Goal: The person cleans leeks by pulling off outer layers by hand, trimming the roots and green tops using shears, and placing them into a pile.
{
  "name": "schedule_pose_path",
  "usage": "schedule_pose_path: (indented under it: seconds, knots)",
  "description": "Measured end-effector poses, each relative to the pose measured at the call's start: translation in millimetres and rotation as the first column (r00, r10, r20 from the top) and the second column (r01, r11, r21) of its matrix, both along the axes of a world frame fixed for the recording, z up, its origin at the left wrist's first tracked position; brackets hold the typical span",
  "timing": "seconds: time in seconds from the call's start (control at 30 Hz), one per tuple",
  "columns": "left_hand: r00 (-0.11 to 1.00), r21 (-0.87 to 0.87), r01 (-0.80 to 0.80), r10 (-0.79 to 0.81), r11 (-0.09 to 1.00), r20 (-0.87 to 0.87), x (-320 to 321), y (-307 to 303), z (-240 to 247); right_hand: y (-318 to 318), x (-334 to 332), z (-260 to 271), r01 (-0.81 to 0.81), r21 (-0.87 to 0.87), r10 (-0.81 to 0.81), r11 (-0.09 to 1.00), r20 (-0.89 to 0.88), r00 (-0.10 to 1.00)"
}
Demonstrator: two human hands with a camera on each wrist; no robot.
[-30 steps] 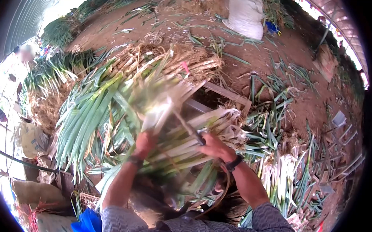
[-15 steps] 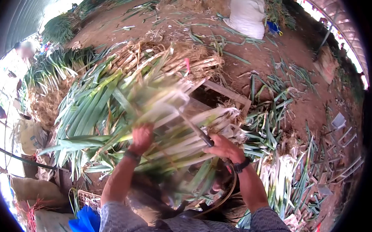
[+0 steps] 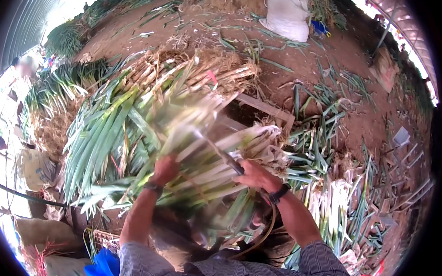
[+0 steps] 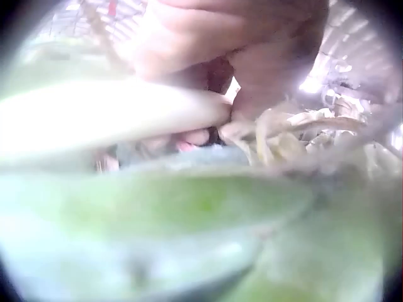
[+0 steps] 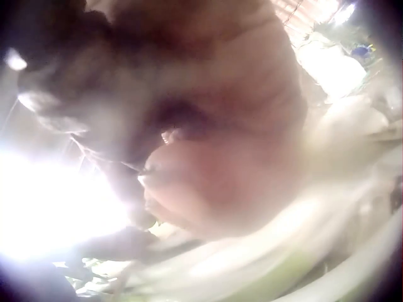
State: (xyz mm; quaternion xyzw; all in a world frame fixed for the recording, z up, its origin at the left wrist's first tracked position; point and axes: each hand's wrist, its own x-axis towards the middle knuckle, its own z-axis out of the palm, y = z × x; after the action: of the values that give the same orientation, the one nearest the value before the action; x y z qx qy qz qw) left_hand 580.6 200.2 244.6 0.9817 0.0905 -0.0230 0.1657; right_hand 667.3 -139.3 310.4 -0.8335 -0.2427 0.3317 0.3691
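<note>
My left hand [image 3: 165,170] grips a green onion [image 4: 113,116], its thick white stalk showing by the curled fingers in the left wrist view. Leaves from that hand trail toward the lower left. With my right hand [image 3: 259,175] I hold a blow gun [image 3: 233,164] by its dark handle, its thin tube pointing up and left at the blurred onion. From its handle a thin hose [image 3: 271,221] curves down past my wrist. Close below both hands lie white onion stalks [image 3: 250,139], roots toward the right. In the right wrist view, the curled hand hides most of the handle.
A heap of onions with long green leaves [image 3: 100,128] and brown roots [image 3: 224,69] spreads left and ahead. Beyond the tube is a wooden frame [image 3: 266,109]. More white stalks [image 3: 336,207] lie at right. A white sack [image 3: 287,17] stands on the dirt floor behind.
My right hand and the blow gun moved slightly right, then back left toward the left hand. My left hand has shifted a little left, still gripping the onion, and its trailing leaves have swung.
</note>
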Motion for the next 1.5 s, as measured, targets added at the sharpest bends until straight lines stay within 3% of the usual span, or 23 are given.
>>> schedule_pose_path:
  seconds: [0.17, 0.23, 0.27, 0.33, 0.43, 0.47, 0.5, 0.6, 0.63, 0.7, 0.73, 0.8, 0.9, 0.97, 1.03, 1.13, 1.17, 1.2, 1.27, 1.3, 1.37, 1.43, 1.5]
  knots:
    - [0.981, -0.022, 0.192, -0.192, 0.981, 0.028, -12, -31, 15, -3, -1, 7, 0.012, 0.105, -0.015, 0.994, 0.03, 0.999]
    - [0.969, 0.061, 0.234, -0.238, 0.97, 0.074, -12, -44, 2, 0, 1, 0, -0.007, 0.123, 0.009, 0.992, -0.01, 1.0]
    - [0.96, 0.102, 0.253, -0.263, 0.962, 0.092, -12, -49, -7, 3, 1, -1, 0.018, 0.143, -0.012, 0.99, -0.043, 0.999]
    - [0.929, 0.001, 0.364, -0.363, 0.931, 0.074, -3, -75, 5, 9, 2, 3, 0.065, 0.18, -0.045, 0.981, -0.111, 0.993]
    - [0.93, -0.044, 0.368, -0.368, 0.929, 0.012, 2, -93, 0, 15, 13, -2, 0.222, 0.208, -0.148, 0.953, -0.32, 0.936]
    - [0.931, -0.072, 0.365, -0.365, 0.928, 0.008, 3, -92, 5, 15, 15, -1, 0.17, 0.182, -0.118, 0.969, -0.264, 0.957]
    - [0.885, 0.037, 0.465, -0.465, 0.885, 0.007, 5, -86, 15, 16, 17, 1, 0.122, 0.155, -0.088, 0.98, -0.209, 0.974]
    - [0.823, -0.206, 0.566, -0.536, 0.798, 0.185, 12, -49, 32, 19, 19, -11, -0.026, 0.048, 0.036, 0.999, -0.223, 0.974]
    - [0.867, -0.437, 0.46, -0.497, 0.773, 0.032, 25, -26, 25, 23, 18, -13, -0.034, 0.064, 0.048, 0.997, -0.224, 0.973]
    - [0.911, -0.434, 0.371, -0.232, 0.821, 0.34, 43, 23, 2, 29, 26, -35, -0.032, 0.201, 0.066, 0.979, -0.164, 0.984]
    - [0.957, -0.365, 0.06, 0.051, 0.929, 0.286, 51, 30, 16, 33, 34, -42, 0.126, 0.194, -0.071, 0.973, -0.27, 0.96]
    - [0.953, 0.045, 0.042, -0.053, 0.998, 0.299, 62, 58, 34, 43, 55, -42, 0.432, 0.132, -0.33, 0.892, -0.463, 0.823]
    - [0.973, 0.128, 0.058, -0.085, 0.99, 0.212, 70, 86, 34, 51, 75, -35, 0.6, 0.221, -0.415, 0.769, -0.542, 0.731]
    - [0.984, 0.216, 0.098, -0.126, 0.972, 0.124, 78, 111, 3, 53, 67, -10, 0.356, 0.213, -0.216, 0.91, -0.491, 0.844]
    - [0.987, 0.279, 0.095, -0.126, 0.956, 0.097, 83, 103, 10, 57, 68, -47, -0.018, 0.323, 0.176, 0.946, -0.466, 0.867]
    - [0.986, 0.34, 0.129, -0.158, 0.932, 0.059, 84, 99, 11, 52, 53, -28, 0.147, 0.282, 0.024, 0.948, -0.525, 0.851]
    - [0.982, 0.352, 0.139, -0.173, 0.926, 0.069, 82, 96, 13, 50, 59, -29, 0.266, 0.261, -0.108, 0.928, -0.495, 0.862]
    - [0.979, 0.365, 0.147, -0.188, 0.919, 0.08, 80, 93, 16, 50, 64, -32, 0.465, 0.273, -0.259, 0.842, -0.552, 0.793]
    - [0.977, 0.369, 0.139, -0.189, 0.919, 0.103, 79, 94, 10, 50, 73, -45, 0.792, 0.254, -0.493, 0.555, -0.667, 0.559]
    - [0.975, 0.371, 0.139, -0.192, 0.918, 0.111, 77, 92, 11, 47, 76, -39, 0.791, 0.243, -0.486, 0.561, -0.678, 0.552]
    - [0.964, 0.289, 0.133, -0.191, 0.948, 0.184, 77, 88, 14, 39, 74, -29, 0.559, 0.217, -0.363, 0.8, -0.567, 0.739]
    - [0.959, 0.188, 0.124, -0.166, 0.974, 0.23, 80, 92, 13, 42, 71, -29, 0.294, 0.217, -0.149, 0.931, -0.51, 0.847]
    - [0.964, 0.07, 0.094, -0.109, 0.993, 0.243, 82, 104, 3, 47, 69, -37, 0.468, 0.304, -0.242, 0.83, -0.559, 0.793]
